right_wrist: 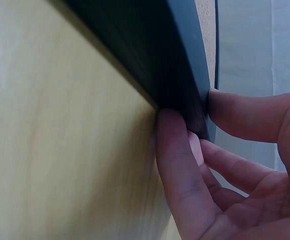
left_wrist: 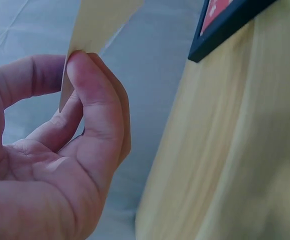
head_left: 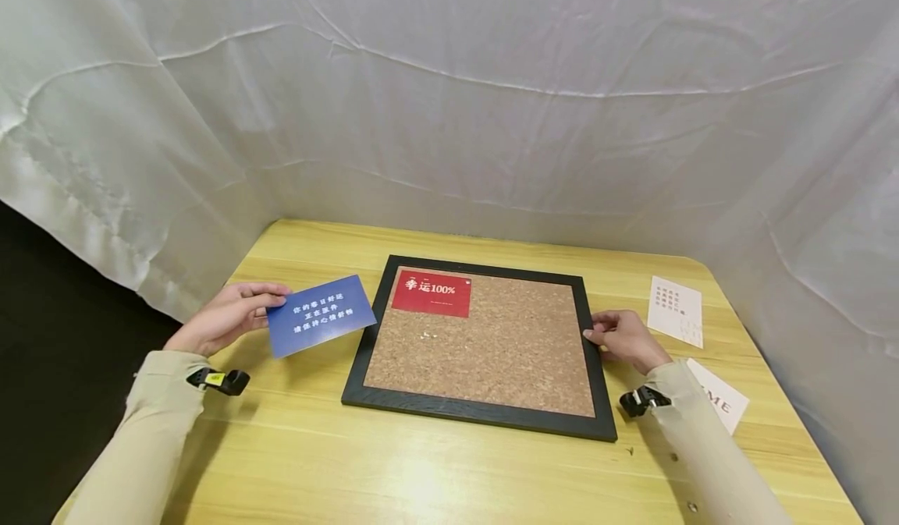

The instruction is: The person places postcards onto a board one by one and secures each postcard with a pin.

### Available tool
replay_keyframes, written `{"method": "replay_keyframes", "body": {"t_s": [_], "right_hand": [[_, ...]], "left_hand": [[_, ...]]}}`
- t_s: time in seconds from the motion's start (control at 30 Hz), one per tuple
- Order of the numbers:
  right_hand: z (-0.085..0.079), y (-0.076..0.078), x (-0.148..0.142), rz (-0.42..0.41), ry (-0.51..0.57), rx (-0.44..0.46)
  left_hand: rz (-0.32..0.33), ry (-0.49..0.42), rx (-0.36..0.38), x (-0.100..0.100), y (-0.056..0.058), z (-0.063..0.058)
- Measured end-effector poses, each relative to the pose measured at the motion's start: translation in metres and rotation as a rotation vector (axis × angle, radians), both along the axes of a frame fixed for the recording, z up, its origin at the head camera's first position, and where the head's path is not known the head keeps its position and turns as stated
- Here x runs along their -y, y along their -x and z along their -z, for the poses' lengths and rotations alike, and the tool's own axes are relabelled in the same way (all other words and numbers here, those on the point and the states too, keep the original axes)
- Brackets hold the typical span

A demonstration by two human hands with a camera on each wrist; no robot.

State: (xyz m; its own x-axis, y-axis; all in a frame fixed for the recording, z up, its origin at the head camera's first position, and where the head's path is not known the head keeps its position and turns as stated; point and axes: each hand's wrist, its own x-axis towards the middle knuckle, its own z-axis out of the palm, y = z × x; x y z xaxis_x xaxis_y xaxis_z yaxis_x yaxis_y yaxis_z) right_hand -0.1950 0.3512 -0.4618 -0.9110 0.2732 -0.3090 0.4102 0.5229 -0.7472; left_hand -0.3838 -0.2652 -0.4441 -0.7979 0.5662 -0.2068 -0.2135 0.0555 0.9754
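My left hand [head_left: 232, 314] pinches a blue card [head_left: 330, 318] with white Chinese lettering by its left edge. The card is raised over the table, its right corner overlapping the board's left frame in the head view. From the left wrist, the card's plain back [left_wrist: 97, 25] shows between thumb and fingers. A framed cork board [head_left: 477, 409] lies in the middle, and a red card [head_left: 430, 297] sits at its upper left with a small pin [head_left: 467, 282] at its corner. My right hand [head_left: 627, 340] grips the black frame [right_wrist: 150, 55] at its right side, thumb on top and fingertips along the outer side.
On the right of the wooden table [head_left: 421, 478] lie a white card with small print [head_left: 676, 310] and another white card [head_left: 730, 400], partly under the right forearm. Small pins [head_left: 692, 507] lie near that arm. White cloth [head_left: 449, 135] hangs behind and at the sides.
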Motion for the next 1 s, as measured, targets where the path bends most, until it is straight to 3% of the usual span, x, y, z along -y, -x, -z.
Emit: {"method": "replay_keyframes", "body": {"t_s": [0.6, 1.0], "right_hand": [[-0.001, -0.001, 0.0, -0.001, -0.01, -0.001], [0.0, -0.001, 0.0, -0.008, -0.013, -0.003]], "left_hand": [[0.043, 0.055, -0.07, -0.041, 0.003, -0.016], [0.135, 0.127, -0.148, -0.07, 0.004, -0.011]]}}
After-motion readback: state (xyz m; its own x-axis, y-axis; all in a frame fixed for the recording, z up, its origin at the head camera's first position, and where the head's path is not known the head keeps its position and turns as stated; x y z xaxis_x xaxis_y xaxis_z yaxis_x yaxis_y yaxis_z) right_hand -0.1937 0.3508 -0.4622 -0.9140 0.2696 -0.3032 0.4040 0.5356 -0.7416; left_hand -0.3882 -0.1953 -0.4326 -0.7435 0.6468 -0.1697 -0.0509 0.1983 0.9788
